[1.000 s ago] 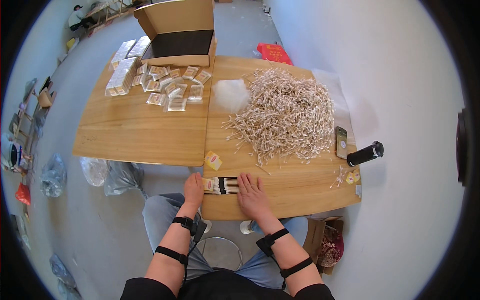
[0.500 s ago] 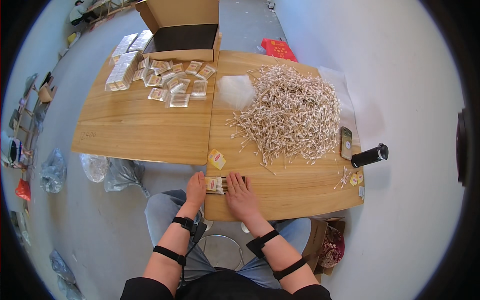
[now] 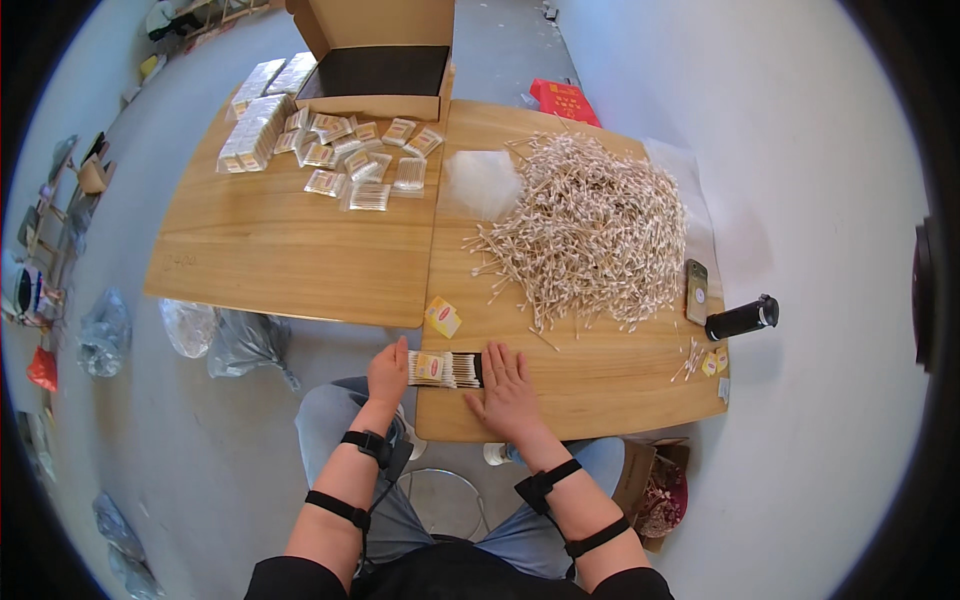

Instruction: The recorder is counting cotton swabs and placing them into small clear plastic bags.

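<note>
A row of cotton swabs (image 3: 463, 371) lies side by side in a shallow black tray (image 3: 476, 384) by the near left edge of the table. On top of the swabs rests a small yellow-and-white card (image 3: 430, 367). My left hand (image 3: 387, 374) is closed around the tray's left end, its fingers partly hidden. Flat on the table, my right hand (image 3: 508, 391) has its fingers stretched out, just touching or beside the tray's right end. Beyond them lie a few yellow cards (image 3: 442, 316) and a large heap of cotton swabs (image 3: 600, 230).
Clear plastic bags (image 3: 483, 184) lie left of the heap. Filled swab packets (image 3: 368, 196), stacked packs (image 3: 250, 135) and an open cardboard box (image 3: 375, 103) occupy the far left. A phone (image 3: 696, 292), black bottle (image 3: 742, 318) and loose swabs (image 3: 690, 362) are at the right.
My right hand has slid right, off the swabs and toward the tray's right end. More of the swab row now shows. My left hand stays at the left end.
</note>
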{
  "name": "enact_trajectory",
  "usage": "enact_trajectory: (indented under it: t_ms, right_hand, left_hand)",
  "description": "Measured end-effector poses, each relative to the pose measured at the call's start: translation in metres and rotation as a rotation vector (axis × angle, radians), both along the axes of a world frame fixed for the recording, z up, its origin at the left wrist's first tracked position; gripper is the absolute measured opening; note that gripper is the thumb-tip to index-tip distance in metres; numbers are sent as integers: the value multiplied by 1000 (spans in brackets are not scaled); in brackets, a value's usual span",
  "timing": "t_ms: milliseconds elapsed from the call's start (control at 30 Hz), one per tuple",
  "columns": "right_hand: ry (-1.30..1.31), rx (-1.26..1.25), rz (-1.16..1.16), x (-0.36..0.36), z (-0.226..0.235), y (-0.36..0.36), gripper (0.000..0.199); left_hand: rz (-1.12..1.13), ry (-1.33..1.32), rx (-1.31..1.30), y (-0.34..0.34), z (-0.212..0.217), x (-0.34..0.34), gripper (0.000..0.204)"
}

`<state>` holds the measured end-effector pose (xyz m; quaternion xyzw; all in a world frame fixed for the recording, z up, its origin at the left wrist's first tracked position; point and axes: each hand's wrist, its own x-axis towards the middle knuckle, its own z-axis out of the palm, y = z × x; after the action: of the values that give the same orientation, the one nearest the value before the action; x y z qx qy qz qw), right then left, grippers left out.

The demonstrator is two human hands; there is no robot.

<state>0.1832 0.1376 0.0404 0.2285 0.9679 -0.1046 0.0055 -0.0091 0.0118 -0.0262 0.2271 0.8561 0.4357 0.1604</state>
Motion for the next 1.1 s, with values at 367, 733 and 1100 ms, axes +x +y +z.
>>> enact_trajectory:
  t_ms: [367,733,1100]
  right_hand:
    - [3,32,55,-13,-1,-8,83]
    - [51,2,58,-35,-5,-27,83]
    - [140,5,26,-35,-6,-29,81]
  left_hand:
    - [1,-89,28,4,2,4,55]
    - [-10,-87,60,6,4,7,54]
    - [45,-30,104,-7,17,-4,45]
